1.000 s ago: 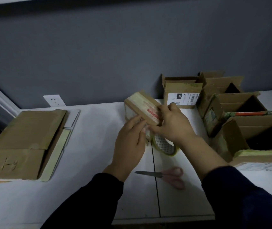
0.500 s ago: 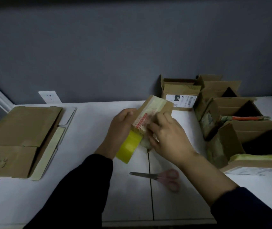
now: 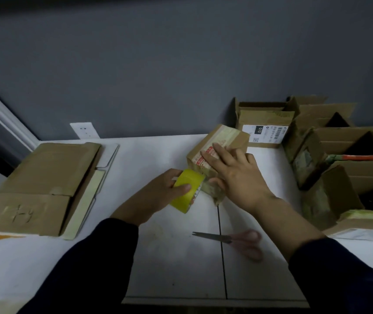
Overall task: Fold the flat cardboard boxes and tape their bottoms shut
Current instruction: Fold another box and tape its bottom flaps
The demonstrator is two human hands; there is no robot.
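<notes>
L hand grips yellow tape roll; R hand, fingers straight, presses small box, prob. taped side.

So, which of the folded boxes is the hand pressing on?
The small box with red-printed tape, mid-table, under the right hand. The other boxes stand untouched to the right.

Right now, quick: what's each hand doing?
Left hand: grips the tape roll.
Right hand: open, fingers pressed flat on the box.
</notes>
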